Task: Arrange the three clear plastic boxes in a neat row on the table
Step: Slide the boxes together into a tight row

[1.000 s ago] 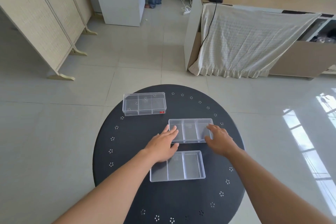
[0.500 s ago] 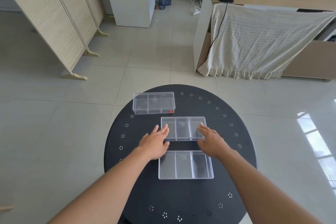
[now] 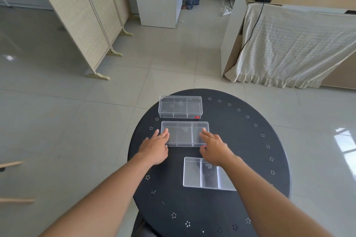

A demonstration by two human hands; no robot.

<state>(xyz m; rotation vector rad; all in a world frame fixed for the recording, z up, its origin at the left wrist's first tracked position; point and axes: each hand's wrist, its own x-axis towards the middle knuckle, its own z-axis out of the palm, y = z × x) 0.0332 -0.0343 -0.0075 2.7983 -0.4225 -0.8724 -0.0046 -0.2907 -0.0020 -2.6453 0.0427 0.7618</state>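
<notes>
Material: clear, rigid, thin-walled plastic, divided into three compartments; all three boxes appear empty, so each is judged light, stiff, and apt to slide on the smooth tabletop.
Middle box: the clear rectangular plastic box between the hands lies flat on the round black perforated metal table, long side across the person's view.
Left hand: the left hand lies flat with fingers extended and close together, fingertips against the left short end of the middle box.
Right hand: the right hand has fingers loosely spread, fingertips on the right short end of the same box; no pinch or lift is visible.
Far box: the lidded clear plastic box with a red sticker sits just beyond the fingertips, nearly parallel to the middle box, with a narrow gap between them.
Near box: the third clear plastic box lies beneath the right wrist and forearm, partly covered, and offset to the right of the other two.
Hold points: the short ends, one hand per end; judged best slid rather than lifted, with light pressure, since thin walls may flex or crack.
Status: judged part done; the near box is out of line.
Obstructions: none on the table; the right forearm crosses the near box.
Surroundings: beyond the hands stand a woven folding screen, a cloth-draped wooden counter, and tiled floor.
</notes>
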